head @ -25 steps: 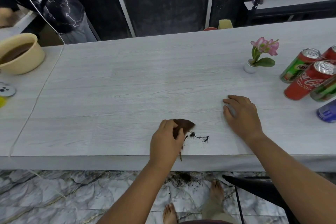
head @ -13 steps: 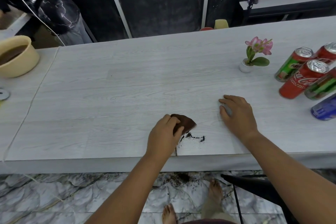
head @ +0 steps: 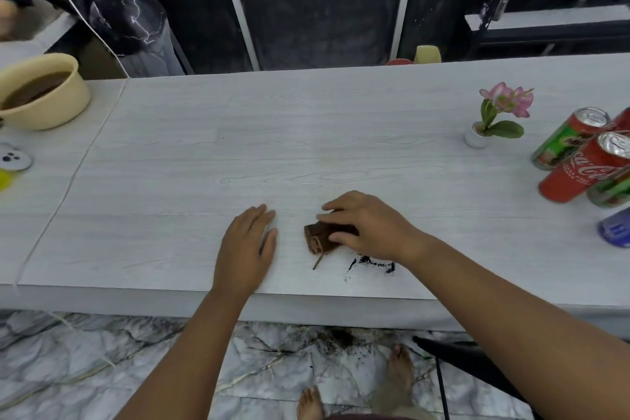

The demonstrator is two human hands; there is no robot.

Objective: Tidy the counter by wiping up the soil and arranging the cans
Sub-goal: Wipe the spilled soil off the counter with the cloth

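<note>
Counter (head: pixel 306 147) open; cans (head: pixel 579 160) crowd right end.

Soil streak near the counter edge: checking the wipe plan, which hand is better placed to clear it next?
Right. The right hand already presses the brown cloth beside the soil; the left hand lies flat and empty.

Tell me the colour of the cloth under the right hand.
Brown; the cloth shows best in the head view, under the right hand.

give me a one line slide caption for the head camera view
Right hand presses a brown cloth beside spilled soil on the counter; left hand rests flat.
</note>
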